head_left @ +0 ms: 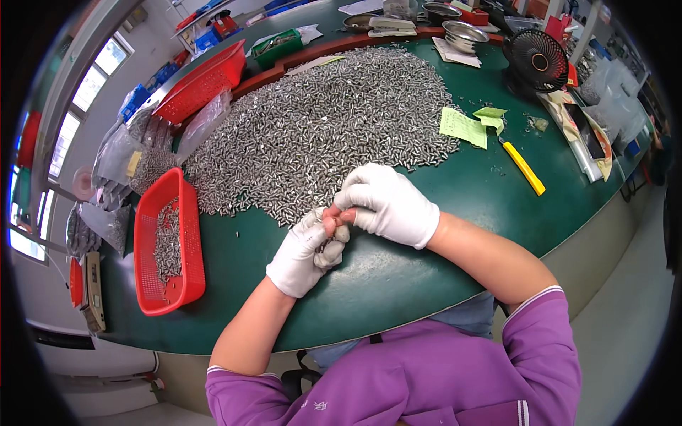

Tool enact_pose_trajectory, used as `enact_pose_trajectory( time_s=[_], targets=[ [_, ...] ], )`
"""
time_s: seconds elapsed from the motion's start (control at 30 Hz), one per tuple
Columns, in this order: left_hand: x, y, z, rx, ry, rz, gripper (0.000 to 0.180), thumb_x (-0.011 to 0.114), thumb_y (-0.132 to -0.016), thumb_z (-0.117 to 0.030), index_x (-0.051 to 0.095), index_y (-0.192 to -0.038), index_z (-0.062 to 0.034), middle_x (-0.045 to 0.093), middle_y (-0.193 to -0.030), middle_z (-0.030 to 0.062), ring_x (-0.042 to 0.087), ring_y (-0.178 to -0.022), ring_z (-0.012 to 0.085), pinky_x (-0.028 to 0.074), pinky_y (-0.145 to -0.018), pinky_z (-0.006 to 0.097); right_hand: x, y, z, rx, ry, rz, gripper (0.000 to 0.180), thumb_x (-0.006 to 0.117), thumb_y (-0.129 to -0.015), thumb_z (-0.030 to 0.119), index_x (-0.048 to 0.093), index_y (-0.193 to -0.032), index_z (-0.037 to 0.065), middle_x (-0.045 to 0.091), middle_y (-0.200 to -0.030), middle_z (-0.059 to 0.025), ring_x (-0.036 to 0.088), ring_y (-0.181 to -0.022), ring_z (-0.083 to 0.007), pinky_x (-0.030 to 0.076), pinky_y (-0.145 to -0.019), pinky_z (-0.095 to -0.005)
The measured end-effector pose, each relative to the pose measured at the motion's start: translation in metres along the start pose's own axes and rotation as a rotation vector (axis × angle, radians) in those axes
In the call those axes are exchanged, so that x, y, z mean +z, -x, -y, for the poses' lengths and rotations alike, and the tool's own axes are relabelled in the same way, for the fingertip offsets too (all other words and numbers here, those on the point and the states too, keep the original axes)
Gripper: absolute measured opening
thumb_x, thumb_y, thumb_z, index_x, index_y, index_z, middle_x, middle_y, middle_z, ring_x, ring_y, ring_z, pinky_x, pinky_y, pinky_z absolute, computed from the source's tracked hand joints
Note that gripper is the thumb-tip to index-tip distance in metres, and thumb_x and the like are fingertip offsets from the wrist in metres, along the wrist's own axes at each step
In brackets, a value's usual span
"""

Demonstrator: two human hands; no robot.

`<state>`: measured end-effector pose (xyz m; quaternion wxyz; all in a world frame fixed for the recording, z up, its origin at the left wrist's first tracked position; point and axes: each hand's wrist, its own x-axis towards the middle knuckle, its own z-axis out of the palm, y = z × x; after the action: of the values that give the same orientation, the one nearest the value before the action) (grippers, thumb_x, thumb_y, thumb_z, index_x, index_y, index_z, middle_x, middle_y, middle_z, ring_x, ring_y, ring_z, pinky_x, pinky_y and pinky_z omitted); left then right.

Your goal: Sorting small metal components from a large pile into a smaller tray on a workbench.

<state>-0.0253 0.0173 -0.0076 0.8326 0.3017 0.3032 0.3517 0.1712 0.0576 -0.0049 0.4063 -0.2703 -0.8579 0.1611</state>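
Observation:
My left hand (301, 254) and my right hand (392, 204) wear white gloves with bare thumb and fingertips. They meet at the near edge of a big heap of small silvery metal cylinders (327, 128). Both are closed, the fingers of the left curled in and the right pinching against them. Whatever sits between the fingertips is too small or hidden to make out. To the left stands a red plastic basket (193, 245) with a layer of the same small metal pieces (168, 241) inside.
The green table (398, 284) curves around me. On the right lie a yellow utility knife (523, 167), green paper slips (463, 128), a phone (585, 130) and a black fan (536, 60). Another red basket (206, 82) and filled plastic bags (117, 160) stand at left. Metal bowls (465, 34) sit at the back.

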Motion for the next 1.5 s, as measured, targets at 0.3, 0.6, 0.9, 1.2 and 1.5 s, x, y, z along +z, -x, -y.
enact_pose_trajectory(
  time_s=[0.3, 0.6, 0.9, 1.2, 1.5],
  targets=[
    [-0.021, -0.002, -0.009, 0.279, 0.289, -0.076, 0.027, 0.056, -0.090, -0.035, 0.059, -0.101, -0.0102, 0.056, -0.083, 0.0023, 0.034, -0.049, 0.0080, 0.029, -0.048, 0.022, 0.014, -0.001, 0.000, -0.101, 0.321, 0.257, 0.014, 0.063, -0.068, 0.015, 0.066, -0.082, 0.017, 0.058, -0.074, -0.0045, 0.058, -0.071, -0.0258, 0.048, -0.061, -0.0403],
    [-0.018, -0.002, 0.000, 0.217, 0.136, -0.134, 0.016, 0.061, -0.090, -0.024, 0.054, -0.097, -0.0121, 0.057, -0.085, 0.0017, 0.039, -0.053, 0.0067, 0.031, -0.049, 0.021, 0.011, 0.003, 0.002, 0.069, 0.247, 0.207, 0.009, 0.066, -0.074, 0.018, 0.062, -0.078, 0.010, 0.059, -0.084, -0.0069, 0.057, -0.082, -0.0270, 0.048, -0.069, -0.0385],
    [-0.008, -0.001, 0.009, 0.076, 0.023, -0.032, 0.015, 0.062, -0.089, -0.018, 0.053, -0.099, -0.0117, 0.058, -0.082, 0.0009, 0.041, -0.054, 0.0053, 0.032, -0.050, 0.017, 0.000, 0.000, 0.010, 0.299, -0.315, 0.122, 0.019, 0.066, -0.075, 0.017, 0.064, -0.088, 0.005, 0.059, -0.087, -0.0121, 0.058, -0.084, -0.0272, 0.047, -0.077, -0.0353],
    [-0.008, 0.002, 0.007, 0.040, 0.074, -0.006, 0.025, 0.055, -0.092, -0.034, 0.055, -0.100, -0.0114, 0.057, -0.087, 0.0039, 0.043, -0.056, 0.0090, 0.036, -0.052, 0.022, -0.022, -0.003, -0.015, 0.197, 0.377, -0.061, 0.009, 0.066, -0.073, 0.012, 0.066, -0.082, 0.012, 0.060, -0.079, -0.0057, 0.058, -0.079, -0.0264, 0.048, -0.071, -0.0380],
    [-0.013, 0.001, 0.009, 0.027, 0.099, -0.031, 0.028, 0.055, -0.091, -0.038, 0.056, -0.101, -0.0116, 0.057, -0.089, 0.0037, 0.047, -0.062, 0.0099, 0.039, -0.058, 0.023, -0.011, 0.001, -0.025, 0.205, 0.519, 0.135, 0.007, 0.068, -0.070, 0.017, 0.068, -0.076, 0.015, 0.060, -0.077, -0.0043, 0.058, -0.076, -0.0254, 0.048, -0.067, -0.0386]
  ],
)
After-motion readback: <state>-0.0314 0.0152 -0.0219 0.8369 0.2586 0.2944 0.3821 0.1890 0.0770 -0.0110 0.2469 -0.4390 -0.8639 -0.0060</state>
